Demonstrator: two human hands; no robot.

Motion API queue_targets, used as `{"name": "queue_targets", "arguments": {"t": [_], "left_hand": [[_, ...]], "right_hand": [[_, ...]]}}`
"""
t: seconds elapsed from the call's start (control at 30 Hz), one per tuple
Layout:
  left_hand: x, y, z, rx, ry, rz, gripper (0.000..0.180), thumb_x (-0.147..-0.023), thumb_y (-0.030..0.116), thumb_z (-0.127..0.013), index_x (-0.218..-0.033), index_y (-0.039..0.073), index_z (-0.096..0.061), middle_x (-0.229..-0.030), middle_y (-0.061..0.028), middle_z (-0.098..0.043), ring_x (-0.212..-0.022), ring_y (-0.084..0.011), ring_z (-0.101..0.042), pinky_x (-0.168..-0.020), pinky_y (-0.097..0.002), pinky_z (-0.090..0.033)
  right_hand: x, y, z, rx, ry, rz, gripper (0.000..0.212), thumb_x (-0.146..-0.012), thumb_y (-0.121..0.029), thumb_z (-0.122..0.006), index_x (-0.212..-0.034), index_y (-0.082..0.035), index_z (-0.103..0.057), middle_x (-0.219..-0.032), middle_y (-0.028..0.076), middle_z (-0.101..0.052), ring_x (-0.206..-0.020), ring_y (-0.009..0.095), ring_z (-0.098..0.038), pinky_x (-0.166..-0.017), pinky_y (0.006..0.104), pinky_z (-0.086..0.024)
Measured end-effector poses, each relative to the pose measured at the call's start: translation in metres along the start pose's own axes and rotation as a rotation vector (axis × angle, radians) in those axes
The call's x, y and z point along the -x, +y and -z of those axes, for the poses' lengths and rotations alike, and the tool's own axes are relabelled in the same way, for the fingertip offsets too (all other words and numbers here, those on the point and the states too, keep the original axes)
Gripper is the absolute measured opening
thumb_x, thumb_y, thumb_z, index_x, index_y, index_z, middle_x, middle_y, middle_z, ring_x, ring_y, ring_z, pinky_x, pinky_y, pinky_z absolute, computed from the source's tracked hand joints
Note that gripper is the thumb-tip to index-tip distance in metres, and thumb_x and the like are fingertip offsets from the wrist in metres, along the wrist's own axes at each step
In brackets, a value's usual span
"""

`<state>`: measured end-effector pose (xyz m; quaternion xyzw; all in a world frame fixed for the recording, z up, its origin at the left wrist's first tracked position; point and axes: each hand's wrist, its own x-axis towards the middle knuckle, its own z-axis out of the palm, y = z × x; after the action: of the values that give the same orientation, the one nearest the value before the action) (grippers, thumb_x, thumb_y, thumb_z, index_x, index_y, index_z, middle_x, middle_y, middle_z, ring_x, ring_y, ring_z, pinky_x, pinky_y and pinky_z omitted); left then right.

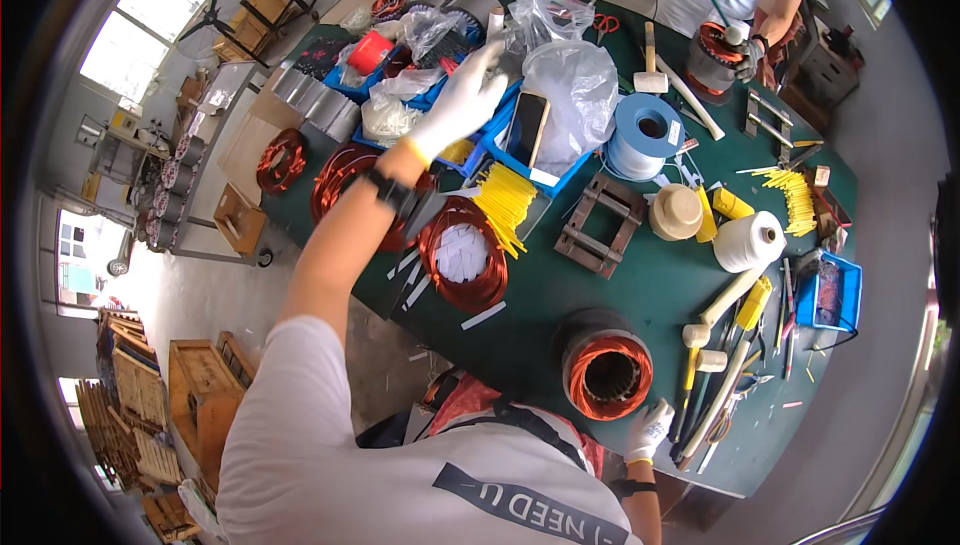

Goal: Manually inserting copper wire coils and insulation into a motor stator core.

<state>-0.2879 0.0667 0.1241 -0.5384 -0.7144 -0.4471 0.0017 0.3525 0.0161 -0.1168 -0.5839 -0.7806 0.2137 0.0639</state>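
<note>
We judged near stator [603,347] heavy, stiff, windings [582,385] easily nicked; outer shell [572,330] suited gripping. Right hand [649,432] beside, left hand [462,103] over far-left blue bins [562,181]; couldn't tell either's fingers.

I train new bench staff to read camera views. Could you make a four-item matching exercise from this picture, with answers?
Column one
1. Left hand
2. Right hand
3. Flanged spool
4. Copper coil nearest the person

Column two
A. Has white slips inside its ring
B. Beside the wound stator, near the table edge
C. Blue
D. Over the blue bins

Pairs: 1-D, 2-B, 3-C, 4-A
</note>
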Motion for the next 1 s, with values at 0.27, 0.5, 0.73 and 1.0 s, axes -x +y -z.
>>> {"name": "queue_targets", "arguments": {"t": [0.27,0.5,0.73,1.0], "left_hand": [[-0.118,-0.106,-0.085,-0.041,-0.541,0.225,0.034,-0.098,0.025,-0.045,-0.103,-0.002,-0.064,-0.099,-0.0176,-0.069,-0.092,-0.0249,-0.065,-0.085,-0.0365,-0.049],[-0.108,-0.117,-0.114,0.282,-0.927,0.096,0.021,-0.088,0.014,-0.056,-0.098,0.003,-0.071,-0.081,-0.0098,-0.072,-0.075,-0.0208,-0.068,-0.072,-0.0337,-0.052],[-0.108,-0.139,-0.153,-0.675,-0.9,-0.356,0.041,-0.081,0.04,-0.062,-0.111,0.012,-0.068,-0.121,-0.0161,-0.066,-0.106,-0.0356,-0.066,-0.095,-0.0456,-0.049],[-0.108,-0.14,-0.155,-0.658,-1.002,-0.276,0.034,-0.076,0.036,-0.067,-0.103,0.014,-0.07,-0.102,-0.0165,-0.071,-0.1,-0.0335,-0.067,-0.086,-0.0431,-0.052]], "right_hand": [[0.077,0.001,-0.019,0.066,0.021,-0.314,0.054,-0.082,-0.007,-0.061,-0.133,0.002,-0.045,-0.131,0.029,-0.046,-0.121,0.044,-0.048,-0.105,0.0473,-0.039],[0.137,0.017,-0.017,0.138,-0.054,-0.6,0.058,-0.081,-0.011,-0.064,-0.133,0.004,-0.042,-0.132,0.027,-0.044,-0.121,0.042,-0.045,-0.103,0.0469,-0.039],[0.1,0.003,-0.01,0.183,-0.143,-0.583,0.055,-0.081,-0.013,-0.067,-0.13,0.004,-0.047,-0.133,0.029,-0.045,-0.125,0.043,-0.045,-0.104,0.0464,-0.04],[0.075,-0.001,0.003,0.129,-0.166,-0.525,0.054,-0.082,-0.016,-0.066,-0.129,0.004,-0.047,-0.13,0.029,-0.046,-0.124,0.045,-0.043,-0.105,0.0483,-0.037]]}}
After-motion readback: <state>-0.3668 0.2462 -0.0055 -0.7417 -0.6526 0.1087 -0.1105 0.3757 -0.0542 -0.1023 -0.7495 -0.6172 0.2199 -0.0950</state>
